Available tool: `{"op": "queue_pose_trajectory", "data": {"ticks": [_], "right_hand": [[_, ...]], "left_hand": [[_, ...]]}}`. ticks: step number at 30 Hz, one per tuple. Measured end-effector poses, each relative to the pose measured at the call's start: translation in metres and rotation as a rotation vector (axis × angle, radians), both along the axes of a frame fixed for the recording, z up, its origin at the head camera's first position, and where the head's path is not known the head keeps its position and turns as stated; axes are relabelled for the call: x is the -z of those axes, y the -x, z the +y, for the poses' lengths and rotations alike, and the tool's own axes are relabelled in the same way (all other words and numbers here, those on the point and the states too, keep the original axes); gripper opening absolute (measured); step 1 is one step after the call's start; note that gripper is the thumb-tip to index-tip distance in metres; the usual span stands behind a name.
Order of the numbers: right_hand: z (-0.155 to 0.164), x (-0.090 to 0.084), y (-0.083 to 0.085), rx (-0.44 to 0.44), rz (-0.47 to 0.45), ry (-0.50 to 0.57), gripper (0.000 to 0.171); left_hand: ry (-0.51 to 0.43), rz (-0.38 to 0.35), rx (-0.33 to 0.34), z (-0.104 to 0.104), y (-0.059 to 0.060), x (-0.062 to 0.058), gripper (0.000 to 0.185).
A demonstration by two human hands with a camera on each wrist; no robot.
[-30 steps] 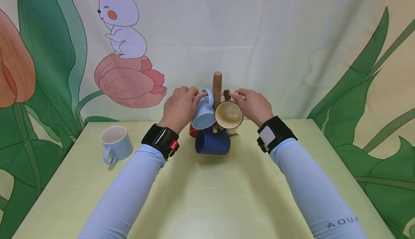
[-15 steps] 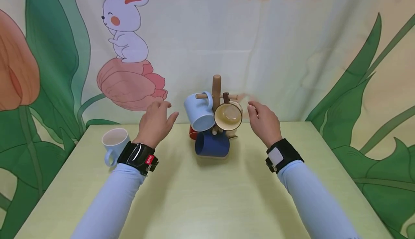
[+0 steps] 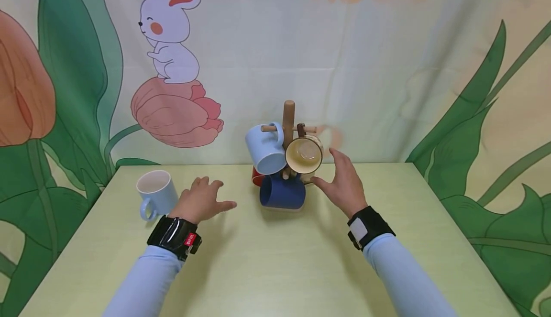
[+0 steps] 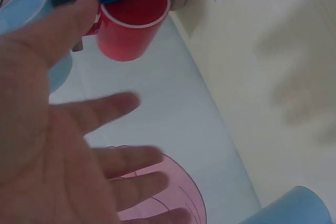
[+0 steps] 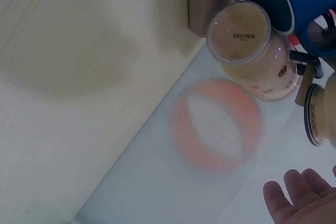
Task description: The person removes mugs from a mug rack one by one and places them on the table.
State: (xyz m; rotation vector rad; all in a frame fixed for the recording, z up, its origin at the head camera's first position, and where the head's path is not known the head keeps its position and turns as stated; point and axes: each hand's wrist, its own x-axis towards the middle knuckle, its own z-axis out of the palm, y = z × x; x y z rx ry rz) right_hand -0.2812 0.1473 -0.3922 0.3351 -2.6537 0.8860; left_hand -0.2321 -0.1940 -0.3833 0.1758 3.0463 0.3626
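Handles (image 3: 281,136) suspend mugs (image 3: 263,153) from the rack (image 3: 289,114); left hand (image 3: 200,201) (eight o'clock) and right hand (image 3: 346,185) (four o'clock) spread, holding nothing.

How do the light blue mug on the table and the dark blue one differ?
The light blue mug stands upright on the table; the dark blue mug hangs sideways on the rack. The light blue mug's mouth faces up, the dark blue mug's sideways. Inside, the light blue mug is pale, the dark blue mug dark. Both have handles; neither is held.
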Motion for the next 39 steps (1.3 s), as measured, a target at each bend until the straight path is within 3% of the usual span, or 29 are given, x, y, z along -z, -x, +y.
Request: {"op": "queue_pose_trajectory", "data": {"ticks": [2, 5, 18, 28, 39], "right_hand": [[-0.004, 0.003, 0.000, -0.006, 0.013, -0.001, 0.095], [-0.009, 0.005, 0.001, -0.009, 0.042, 0.005, 0.102], [-0.030, 0.012, 0.010, -0.026, 0.278, 0.051, 0.108], [-0.038, 0.013, 0.012, -0.020, 0.351, 0.071, 0.108], [-0.040, 0.016, 0.017, -0.086, 0.433, 0.137, 0.101]], "left_hand": [[0.020, -0.069, 0.020, 0.002, -0.002, 0.005, 0.071], [0.033, -0.113, 0.037, 0.005, -0.005, 0.012, 0.069], [0.006, -0.091, 0.052, 0.014, -0.009, 0.025, 0.073], [0.007, -0.095, 0.054, 0.014, -0.008, 0.030, 0.072], [0.012, -0.100, 0.058, 0.013, -0.008, 0.034, 0.069]]}}
